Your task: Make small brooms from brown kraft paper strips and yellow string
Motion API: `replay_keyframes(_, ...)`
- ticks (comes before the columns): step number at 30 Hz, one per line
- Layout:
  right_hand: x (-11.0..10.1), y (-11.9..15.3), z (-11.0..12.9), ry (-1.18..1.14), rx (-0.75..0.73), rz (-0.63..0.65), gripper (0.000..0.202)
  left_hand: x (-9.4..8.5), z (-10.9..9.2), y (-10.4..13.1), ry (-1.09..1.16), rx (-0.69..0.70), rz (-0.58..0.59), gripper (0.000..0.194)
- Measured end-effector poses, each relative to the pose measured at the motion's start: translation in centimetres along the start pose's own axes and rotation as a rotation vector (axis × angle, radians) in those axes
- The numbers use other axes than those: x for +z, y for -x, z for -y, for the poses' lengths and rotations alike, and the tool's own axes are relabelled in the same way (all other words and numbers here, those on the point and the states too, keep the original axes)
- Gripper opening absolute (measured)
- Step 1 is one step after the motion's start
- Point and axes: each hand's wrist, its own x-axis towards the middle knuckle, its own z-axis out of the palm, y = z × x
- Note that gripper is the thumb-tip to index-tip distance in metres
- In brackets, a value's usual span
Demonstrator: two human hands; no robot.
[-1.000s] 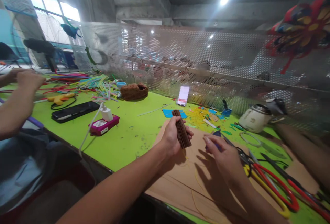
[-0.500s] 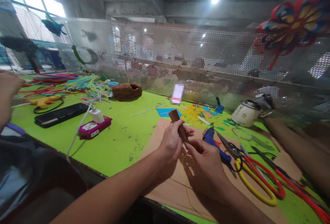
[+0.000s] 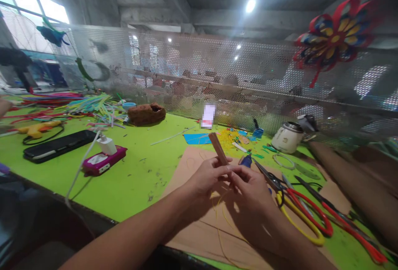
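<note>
Both hands meet over a brown cardboard sheet [image 3: 180,171] on the green table. A narrow brown strip, perhaps a folded bundle [image 3: 218,150], stands up at a tilt from my left hand [image 3: 205,179], whose fingers are closed around its lower part. My right hand [image 3: 253,189] has its thumb and fingertips pinched at the strip's lower end, against the left fingers; the fingers hide that end. Yellow thread [image 3: 220,237] hangs below the hands onto the cardboard. Just behind my right hand lies a blue glue gun [image 3: 246,160], mostly covered by the hand.
Yellow-handled scissors [image 3: 300,224] and red-handled tools [image 3: 323,220] lie at right, near another person's forearm [image 3: 357,179]. A magenta power strip [image 3: 105,161], a black phone [image 3: 60,145] and a brown hollow object [image 3: 146,114] are left. Yellow scraps [image 3: 230,137] and a white pot [image 3: 286,138] sit behind.
The left fingers have closed lower around the brown strip, and my right hand's fingertips have come up against them. More of the strip's upper part shows. The camera view has shifted slightly right.
</note>
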Motion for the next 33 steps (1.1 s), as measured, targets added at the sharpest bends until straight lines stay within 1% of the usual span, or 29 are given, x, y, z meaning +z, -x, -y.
replay_keyframes(3,-0.8,-0.4,0.2,-0.026,0.077,0.032,0.030,-0.8,0.2,-0.8,-0.175,0.101,-0.063,0.022)
replay_keyframes(5,-1.4,-0.7,0.0,-0.022,0.079,0.047,0.030,-1.3,-0.1,-1.2,-0.294,0.137,-0.035,0.022)
replay_keyframes(7,-2.2,-1.1,-0.4,0.035,0.045,0.093,0.029,-1.6,-1.1,-0.9,-0.471,0.093,0.034,0.027)
replay_keyframes(9,-2.9,-1.4,-0.8,0.119,0.004,0.147,0.028,-1.6,-2.7,0.1,-0.740,0.033,0.087,0.031)
replay_keyframes(11,-3.5,-1.6,-0.9,0.182,-0.017,0.201,0.026,-1.1,-4.5,1.7,-0.911,0.070,0.103,0.035)
replay_keyframes(12,-3.6,-1.6,-0.8,0.201,-0.021,0.223,0.024,-0.7,-5.4,2.5,-0.985,0.120,0.126,0.035)
replay_keyframes(13,-3.6,-1.5,-0.6,0.213,-0.024,0.242,0.022,-0.2,-6.2,3.2,-1.081,0.217,0.139,0.033)
replay_keyframes(14,-3.6,-1.3,-0.3,0.233,-0.033,0.265,0.021,0.3,-6.8,3.7,-1.205,0.349,0.157,0.029)
replay_keyframes(15,-3.4,-1.1,0.2,0.263,-0.049,0.288,0.019,0.7,-7.2,4.0,-1.341,0.476,0.204,0.026)
replay_keyframes(16,-3.3,-0.8,0.8,0.303,-0.074,0.309,0.018,1.0,-7.5,4.1,-1.482,0.565,0.267,0.024)
replay_keyframes(17,-3.1,-0.5,1.4,0.350,-0.105,0.327,0.017,1.2,-7.5,4.0,-1.616,0.612,0.335,0.022)
replay_keyframes(18,-3.0,-0.1,2.1,0.402,-0.135,0.343,0.017,1.3,-7.5,3.9,-1.733,0.626,0.381,0.020)
replay_keyframes(20,-2.9,0.7,3.4,0.483,-0.184,0.356,0.017,1.2,-7.1,3.4,-1.884,0.643,0.430,0.018)
replay_keyframes(22,-3.1,1.3,4.4,0.503,-0.207,0.346,0.017,0.9,-6.7,3.2,-1.925,0.709,0.464,0.020)
replay_keyframes(24,-3.7,1.9,5.0,0.494,-0.224,0.338,0.015,0.8,-6.5,3.5,-1.897,0.802,0.494,0.019)
replay_keyframes(26,-4.6,2.3,5.2,0.495,-0.228,0.346,0.013,0.7,-6.3,4.0,-1.841,0.844,0.499,0.016)
replay_keyframes(30,-6.8,2.7,5.2,0.541,-0.182,0.416,0.015,0.8,-6.1,5.1,-1.739,0.815,0.490,0.011)
replay_keyframes(33,-8.3,3.1,5.3,0.564,-0.142,0.490,0.022,0.8,-6.0,5.7,-1.720,0.775,0.493,0.013)
